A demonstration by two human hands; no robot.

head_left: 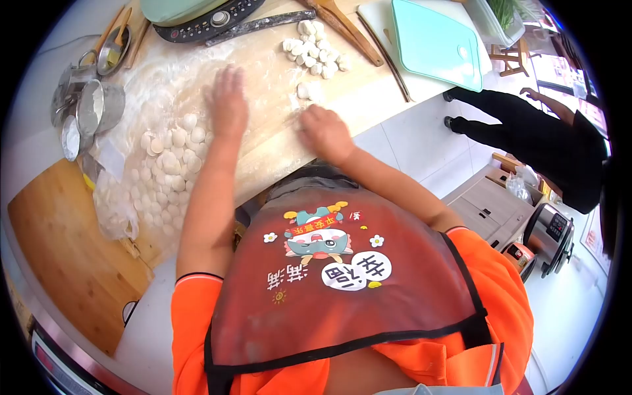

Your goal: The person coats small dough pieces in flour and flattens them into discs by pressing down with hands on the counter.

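Observation:
My left hand (pixel 228 99) is over the floured board (pixel 263 85), fingers stretched forward and a little blurred, with nothing visible in it. To its lower left lie many small flattened dough rounds (pixel 172 164). My right hand (pixel 324 131) is near the board's front edge, fingers curled and pointing down; whatever may be under them is hidden. Just beyond it sit a few dough pieces (pixel 308 91). Farther back is a heap of small white dough lumps (pixel 313 49).
Metal bowls (pixel 99 107) stand at the left. A round appliance (pixel 204 16) and a dark bar (pixel 263 26) lie at the back, with wooden tools (pixel 345 29) and a mint-green lid (pixel 438 46) to the right. A person in black (pixel 533 131) stands beyond the table.

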